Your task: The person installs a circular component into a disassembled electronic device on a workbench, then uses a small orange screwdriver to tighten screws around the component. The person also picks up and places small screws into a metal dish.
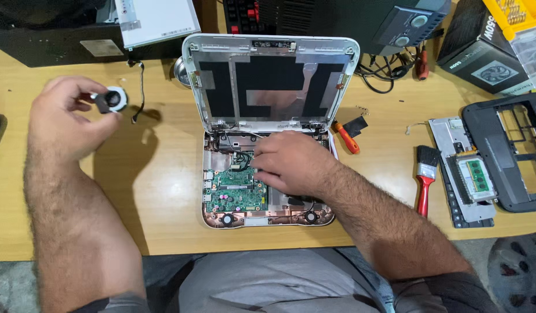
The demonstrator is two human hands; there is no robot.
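A small opened laptop [271,43] lies on the wooden desk, its screen panel removed and its base stripped to the green circuit board [236,194]. My right hand [291,162] rests inside the base, fingers bent over the board's upper right part and the black cables there. My left hand [68,116] is raised at the far left, pinching a small dark piece [101,102] between thumb and fingers. Just beyond it sits a round white and black part [115,98]; whether the hand touches it I cannot tell.
A red-handled brush [425,179], a metal plate with a memory module [468,174] and a black plastic frame [511,150] lie at the right. An orange screwdriver [346,139] sits beside the hinge. A metal bowl [180,71], boxes and cables crowd the back edge.
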